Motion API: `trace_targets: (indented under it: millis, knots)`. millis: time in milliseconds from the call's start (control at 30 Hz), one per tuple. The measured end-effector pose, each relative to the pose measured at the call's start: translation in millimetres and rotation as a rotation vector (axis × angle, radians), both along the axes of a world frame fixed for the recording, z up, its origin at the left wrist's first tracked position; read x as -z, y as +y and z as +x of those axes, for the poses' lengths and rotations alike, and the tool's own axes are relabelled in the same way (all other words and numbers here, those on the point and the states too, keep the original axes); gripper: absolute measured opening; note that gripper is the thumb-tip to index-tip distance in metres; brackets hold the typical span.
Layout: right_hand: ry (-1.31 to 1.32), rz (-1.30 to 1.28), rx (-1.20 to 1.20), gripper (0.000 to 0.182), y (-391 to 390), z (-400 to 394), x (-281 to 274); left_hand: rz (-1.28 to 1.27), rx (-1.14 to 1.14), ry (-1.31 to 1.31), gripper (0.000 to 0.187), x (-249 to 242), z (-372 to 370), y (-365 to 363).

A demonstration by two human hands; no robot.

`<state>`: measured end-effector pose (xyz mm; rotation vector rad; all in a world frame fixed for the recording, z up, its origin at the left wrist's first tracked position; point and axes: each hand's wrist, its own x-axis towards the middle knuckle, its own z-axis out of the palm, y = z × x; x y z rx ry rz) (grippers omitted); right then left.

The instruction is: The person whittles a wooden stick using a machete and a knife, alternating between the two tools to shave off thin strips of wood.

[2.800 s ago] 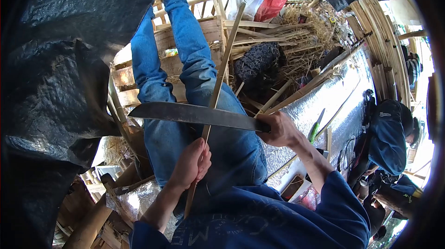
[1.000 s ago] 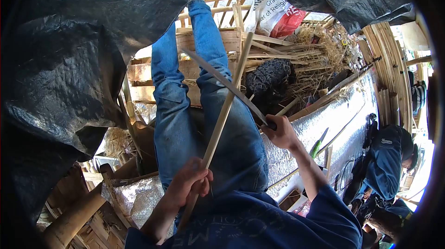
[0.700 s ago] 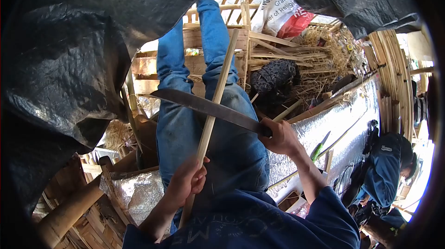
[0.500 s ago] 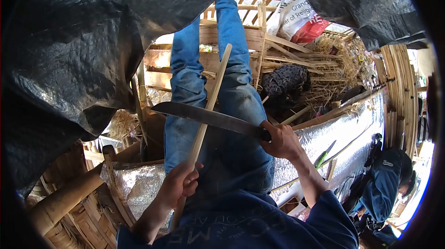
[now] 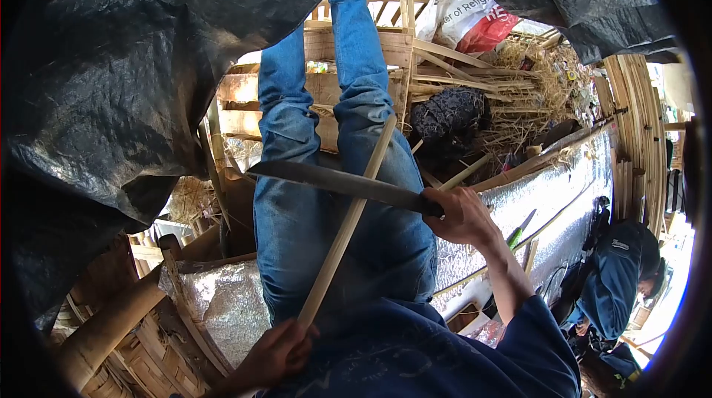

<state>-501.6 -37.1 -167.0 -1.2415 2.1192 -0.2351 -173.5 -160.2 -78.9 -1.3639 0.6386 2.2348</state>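
My left hand [image 5: 280,352] is closed around the near end of a long pale bamboo strip [image 5: 336,250], low by the front of my shirt. The strip slants up and away over my lap, its far end above my thigh. My right hand [image 5: 463,218] grips the dark handle of a machete [image 5: 319,177]. Its long dark blade points left and lies across the strip, nearer the strip's far end. Below both are my legs in blue jeans [image 5: 285,227], stretched forward.
Black plastic sheeting [image 5: 111,87] hangs at left and upper right. Straw and split bamboo [image 5: 512,94] lie ahead right, beside a dark bundle [image 5: 449,116]. A silver foil sheet [image 5: 556,190] and a green-handled knife [image 5: 519,231] are at right. Another person [image 5: 615,279] sits far right.
My left hand has drawn the bamboo strip back toward my body, so the machete now crosses it closer to its far end. My right hand has shifted only slightly.
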Motion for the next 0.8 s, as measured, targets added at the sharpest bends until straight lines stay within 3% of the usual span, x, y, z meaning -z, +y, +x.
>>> trace_targets:
  millis: [100, 300, 367, 400, 467, 500, 567, 667, 800]
  knots:
    - [-0.032, 0.0, -0.02, 0.024, 3, 3, 0, -0.013, 0.017, -0.097, 0.033, -19, 29, -2]
    - [-0.142, -0.066, -0.015, 0.025, 5, 17, 3, 0.043, -0.218, -0.151, 0.028, -44, 65, -6]
    - [-0.16, -0.094, -0.003, 0.023, 3, 20, 2, -0.089, -0.136, -0.4, 0.027, -44, 63, 0]
    - [-0.169, -0.099, -0.005, 0.025, 1, 20, 0, -0.093, -0.135, -0.403, 0.027, -39, 64, 0]
    - [-0.178, -0.102, 0.004, 0.027, 2, 19, -4, 0.044, -0.247, -0.078, 0.027, -28, 70, -2]
    - [-0.166, -0.105, 0.01, 0.028, 4, 18, -6, 0.047, -0.236, -0.078, 0.027, -29, 74, -5]
    - [-0.153, -0.107, 0.031, 0.028, 13, 18, -7, -0.156, 0.1, -0.061, 0.028, -30, 79, -10]
    - [-0.167, -0.273, 0.09, 0.021, 20, 14, -7, -0.082, 0.055, -0.265, 0.033, -51, 25, -14]
    - [-0.195, -0.242, 0.209, 0.02, 27, 12, -10, 0.061, 0.041, -0.12, 0.03, 7, 51, -11]
